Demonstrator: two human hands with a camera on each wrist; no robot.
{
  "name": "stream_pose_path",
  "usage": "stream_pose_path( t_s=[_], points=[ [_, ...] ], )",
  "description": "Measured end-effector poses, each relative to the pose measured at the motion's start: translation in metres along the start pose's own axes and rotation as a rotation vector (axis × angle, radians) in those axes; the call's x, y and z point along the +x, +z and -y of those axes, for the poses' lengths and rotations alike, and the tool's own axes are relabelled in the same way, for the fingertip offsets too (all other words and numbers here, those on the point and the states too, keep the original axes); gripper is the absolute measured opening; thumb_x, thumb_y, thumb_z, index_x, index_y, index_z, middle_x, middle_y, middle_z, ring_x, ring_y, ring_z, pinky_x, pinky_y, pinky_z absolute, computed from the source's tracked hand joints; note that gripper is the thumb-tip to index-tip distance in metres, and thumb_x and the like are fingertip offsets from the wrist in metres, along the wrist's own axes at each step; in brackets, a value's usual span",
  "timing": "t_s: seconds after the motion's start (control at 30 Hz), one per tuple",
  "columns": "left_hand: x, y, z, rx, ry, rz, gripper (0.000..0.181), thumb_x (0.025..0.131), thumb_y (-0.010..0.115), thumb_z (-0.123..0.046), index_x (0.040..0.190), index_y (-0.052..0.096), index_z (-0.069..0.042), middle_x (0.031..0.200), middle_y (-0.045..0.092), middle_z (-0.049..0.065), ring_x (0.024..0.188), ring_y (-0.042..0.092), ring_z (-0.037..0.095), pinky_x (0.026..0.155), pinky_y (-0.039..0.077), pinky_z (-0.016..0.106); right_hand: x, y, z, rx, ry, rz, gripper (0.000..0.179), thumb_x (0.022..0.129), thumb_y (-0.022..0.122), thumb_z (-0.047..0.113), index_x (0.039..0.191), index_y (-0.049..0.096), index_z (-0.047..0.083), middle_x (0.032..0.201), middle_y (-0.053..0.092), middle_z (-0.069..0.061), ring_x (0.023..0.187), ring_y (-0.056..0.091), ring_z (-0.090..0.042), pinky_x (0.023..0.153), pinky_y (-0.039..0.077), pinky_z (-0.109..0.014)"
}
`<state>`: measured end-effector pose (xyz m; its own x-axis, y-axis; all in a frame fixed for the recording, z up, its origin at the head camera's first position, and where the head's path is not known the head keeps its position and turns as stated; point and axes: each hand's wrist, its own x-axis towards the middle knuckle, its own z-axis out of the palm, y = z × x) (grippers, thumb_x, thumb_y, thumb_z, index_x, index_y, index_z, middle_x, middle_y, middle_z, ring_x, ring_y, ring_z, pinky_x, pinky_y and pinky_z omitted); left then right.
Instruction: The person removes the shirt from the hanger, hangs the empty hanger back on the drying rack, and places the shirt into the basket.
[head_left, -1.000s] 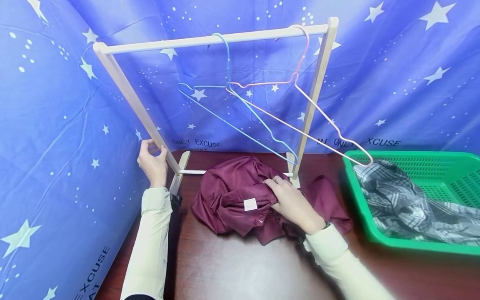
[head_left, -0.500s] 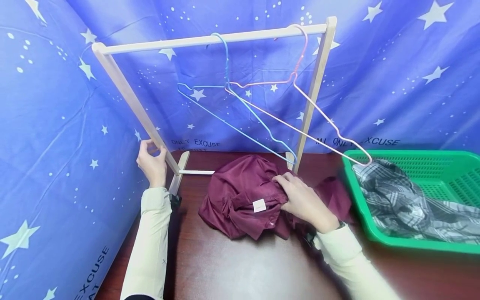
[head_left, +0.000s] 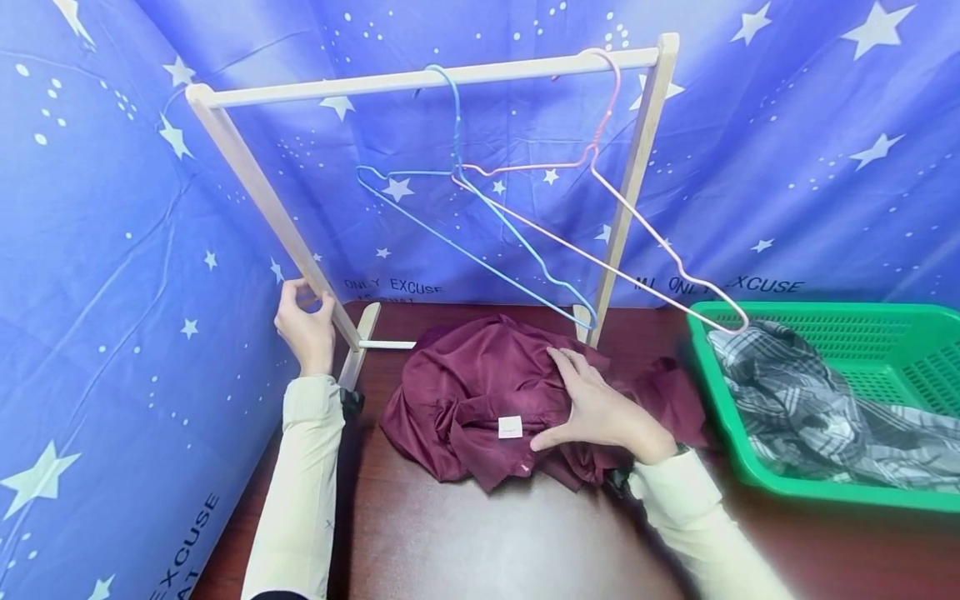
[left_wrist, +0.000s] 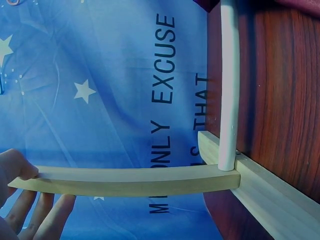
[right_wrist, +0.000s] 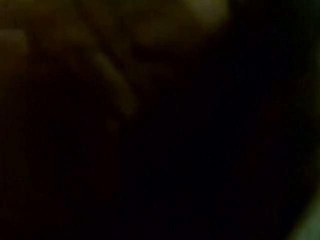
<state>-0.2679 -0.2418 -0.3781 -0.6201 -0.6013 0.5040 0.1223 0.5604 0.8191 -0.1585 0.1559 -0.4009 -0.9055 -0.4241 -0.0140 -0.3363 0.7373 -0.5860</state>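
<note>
A maroon shirt (head_left: 480,367) lies bunched on the table below the rack, its white label (head_left: 510,427) facing up. Spread over it is my right hand (head_left: 607,417), thumb apart from the fingers and touching the cloth near the label. My left hand (head_left: 306,329) holds the left post of the wooden clothes rack (head_left: 281,221). In the left wrist view, the thumb and fingers lie on opposite sides of that post (left_wrist: 130,182). A blue hanger (head_left: 480,258) and a pink hanger (head_left: 637,212) hang from the top bar. The right wrist view is almost black.
On the right stands a green basket (head_left: 757,483) with a grey plaid garment (head_left: 825,417) in it. One end of the pink hanger reaches over the basket's near-left corner in the head view. Blue star-patterned cloth (head_left: 810,192) surrounds the brown table (head_left: 465,542) at the back and left.
My right hand shifted right with the shirt, then let go and spread its fingers. The shirt slid right, then settled back left. My left hand stayed on the post.
</note>
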Motion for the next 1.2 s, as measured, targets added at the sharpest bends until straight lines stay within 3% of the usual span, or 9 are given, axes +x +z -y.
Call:
stream_pose_path(
  t_s=[0.17, 0.33, 0.6, 0.93, 1.2],
  points=[
    [-0.001, 0.0, -0.002, -0.004, 0.001, 0.001, 0.022, 0.083, 0.07, -0.007, 0.104, 0.067, -0.005, 0.1, 0.074, 0.014, 0.09, 0.07, 0.031, 0.094, 0.049, 0.042, 0.011, 0.016, 0.006, -0.051, 0.129, -0.059, 0.145, 0.054, 0.083, 0.071, 0.16, 0.004, 0.014, 0.164, 0.002, -0.025, 0.149, 0.006, -0.05, 0.095, 0.014, -0.087],
    [-0.001, 0.0, -0.001, -0.002, -0.002, 0.006, 0.022, 0.083, 0.07, -0.008, 0.104, 0.067, -0.005, 0.101, 0.074, 0.013, 0.09, 0.071, 0.031, 0.094, 0.049, 0.042, 0.025, 0.034, 0.004, -0.091, 0.181, -0.074, 0.146, 0.05, 0.079, 0.079, 0.161, 0.003, 0.019, 0.163, -0.001, -0.028, 0.146, 0.002, -0.056, 0.091, 0.009, -0.09],
    [0.0, 0.001, -0.001, -0.001, -0.007, 0.008, 0.022, 0.083, 0.07, -0.008, 0.105, 0.067, -0.006, 0.101, 0.074, 0.013, 0.09, 0.071, 0.031, 0.094, 0.048, 0.042, 0.038, 0.05, 0.003, -0.113, 0.217, -0.02, 0.141, 0.051, 0.077, 0.08, 0.161, 0.008, 0.023, 0.16, 0.004, -0.034, 0.144, 0.009, -0.059, 0.091, 0.009, -0.09],
    [0.0, 0.002, 0.0, 0.005, -0.006, -0.003, 0.023, 0.082, 0.07, -0.008, 0.105, 0.067, -0.006, 0.1, 0.073, 0.013, 0.09, 0.07, 0.032, 0.093, 0.048, 0.043, 0.043, 0.061, 0.004, -0.314, 0.231, 0.056, 0.132, 0.05, 0.077, 0.08, 0.158, 0.025, 0.023, 0.154, 0.028, -0.034, 0.141, 0.026, -0.055, 0.095, 0.015, -0.087],
    [-0.001, 0.002, -0.001, 0.006, -0.011, -0.007, 0.024, 0.082, 0.07, -0.008, 0.106, 0.068, -0.007, 0.1, 0.074, 0.012, 0.089, 0.071, 0.029, 0.092, 0.048, 0.042, 0.044, 0.065, 0.011, -0.43, 0.253, 0.089, 0.123, 0.053, 0.076, 0.079, 0.154, 0.035, 0.023, 0.15, 0.039, -0.03, 0.136, 0.035, -0.052, 0.097, 0.024, -0.082]
  ],
)
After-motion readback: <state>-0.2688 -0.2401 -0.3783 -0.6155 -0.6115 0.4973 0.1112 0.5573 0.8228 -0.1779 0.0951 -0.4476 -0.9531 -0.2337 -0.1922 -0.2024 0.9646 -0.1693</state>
